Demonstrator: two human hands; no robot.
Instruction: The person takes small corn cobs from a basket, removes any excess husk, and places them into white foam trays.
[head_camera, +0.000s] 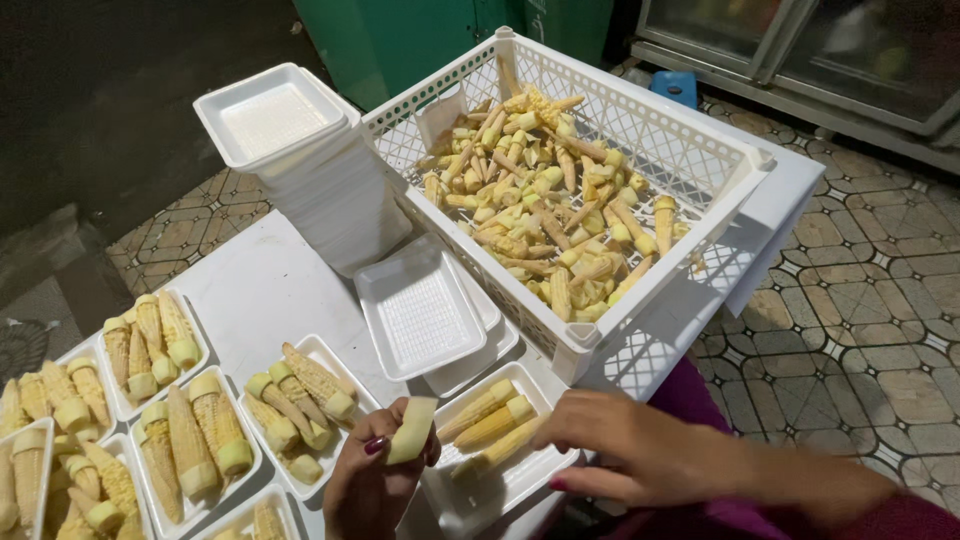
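Two hands are busy at the near edge of the white table (250, 290). Our left hand (375, 485) is pinching a short pale piece of baby corn (412, 430) between thumb and fingertips, held up just over the near trays. Our right hand (640, 455) reaches in from the right, fingers loosely curled, with the fingertips touching the baby corn lying in the foam tray (500, 490) right in front of us; we can't tell if it's actually gripping one. That tray has three cobs (490, 415) in it so far.

Just beyond it sit a couple of empty foam trays (420, 310), and behind those a tall stack of empty trays (300, 160) on the far left. To the right of the stack is a big white plastic crate (640, 130) heaped with loose baby corn (545, 200). Over on the near left we've got several filled trays (190, 440) lined up side by side.
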